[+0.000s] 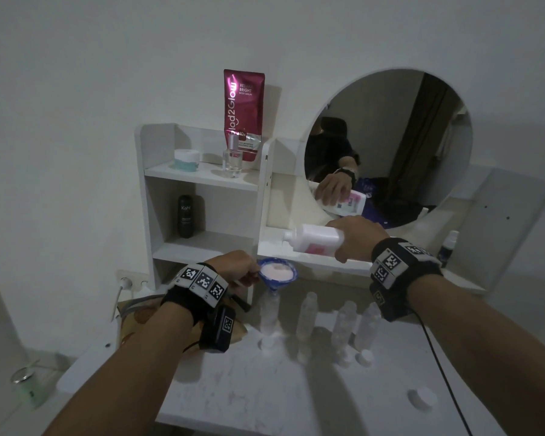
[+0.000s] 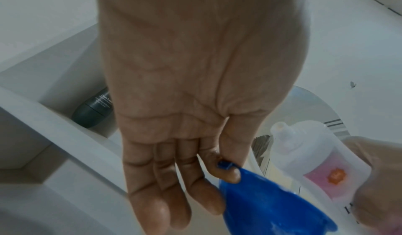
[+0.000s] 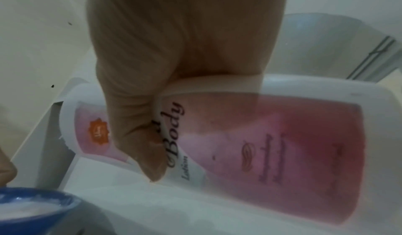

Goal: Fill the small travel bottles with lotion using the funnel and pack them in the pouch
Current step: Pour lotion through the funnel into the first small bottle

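A blue funnel [image 1: 277, 273], full of pale pink lotion, sits in the mouth of a clear travel bottle [image 1: 269, 313] on the white table. My left hand [image 1: 236, 267] pinches the funnel's small tab [image 2: 226, 165] between thumb and forefinger. My right hand [image 1: 356, 237] grips a white lotion bottle [image 1: 315, 239] with a pink label, held on its side with its open nozzle just above and right of the funnel. Three more clear travel bottles [image 1: 307, 313] stand in a row to the right, with white caps [image 1: 365, 357] lying by them. A patterned pouch [image 1: 139, 316] lies under my left wrist.
A white shelf unit [image 1: 202, 184] stands behind the funnel, holding a black bottle [image 1: 185, 217], a jar, a glass vial and a magenta tube. A round mirror [image 1: 390, 146] is at the back right. One loose white cap [image 1: 422, 399] lies at the front right of the table.
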Tool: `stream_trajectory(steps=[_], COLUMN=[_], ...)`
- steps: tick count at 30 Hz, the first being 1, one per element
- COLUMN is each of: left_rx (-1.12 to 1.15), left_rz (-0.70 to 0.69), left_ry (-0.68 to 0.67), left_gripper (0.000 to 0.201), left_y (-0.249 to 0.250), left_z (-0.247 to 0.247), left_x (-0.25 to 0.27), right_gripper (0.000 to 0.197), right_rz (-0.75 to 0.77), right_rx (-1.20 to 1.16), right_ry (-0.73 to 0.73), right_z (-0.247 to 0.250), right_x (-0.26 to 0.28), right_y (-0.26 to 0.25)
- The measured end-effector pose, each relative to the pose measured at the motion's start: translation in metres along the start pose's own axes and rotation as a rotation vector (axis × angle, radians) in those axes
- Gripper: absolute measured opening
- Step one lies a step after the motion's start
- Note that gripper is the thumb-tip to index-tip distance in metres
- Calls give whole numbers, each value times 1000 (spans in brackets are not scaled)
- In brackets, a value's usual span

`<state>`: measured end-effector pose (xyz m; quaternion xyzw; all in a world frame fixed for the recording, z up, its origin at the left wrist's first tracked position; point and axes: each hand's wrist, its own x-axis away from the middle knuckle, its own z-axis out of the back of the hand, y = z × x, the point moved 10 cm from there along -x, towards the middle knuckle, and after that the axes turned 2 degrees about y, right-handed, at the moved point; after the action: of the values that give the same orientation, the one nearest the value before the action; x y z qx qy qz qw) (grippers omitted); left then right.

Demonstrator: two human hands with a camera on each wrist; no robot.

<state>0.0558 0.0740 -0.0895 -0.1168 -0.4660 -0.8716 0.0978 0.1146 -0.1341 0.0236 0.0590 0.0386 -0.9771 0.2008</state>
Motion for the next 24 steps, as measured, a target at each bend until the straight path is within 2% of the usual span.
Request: stream_trajectory(steps=[3,9,14,20,24], left_rx=[3,15,-3,-41,-74], left_rz=[15,47,46,48,48], left_ry=[4,29,55,84,81], left_gripper=[21,21,22,22,20], left_y=[-1,-4,-3,2,4], left_z=[0,2,4,3,2], left_x=[1,3,1,-5,-7], right_gripper=[51,40,41,40,40], right_rz=[-3,-28,-107,-239,-256], right_rx=[-149,-519,-751,-960,-1015], right_ry=[23,70,106,253,279], right_z=[0,11,15,22,23], right_x=[1,10,31,64,77], right_y=[7,32,73,140,168])
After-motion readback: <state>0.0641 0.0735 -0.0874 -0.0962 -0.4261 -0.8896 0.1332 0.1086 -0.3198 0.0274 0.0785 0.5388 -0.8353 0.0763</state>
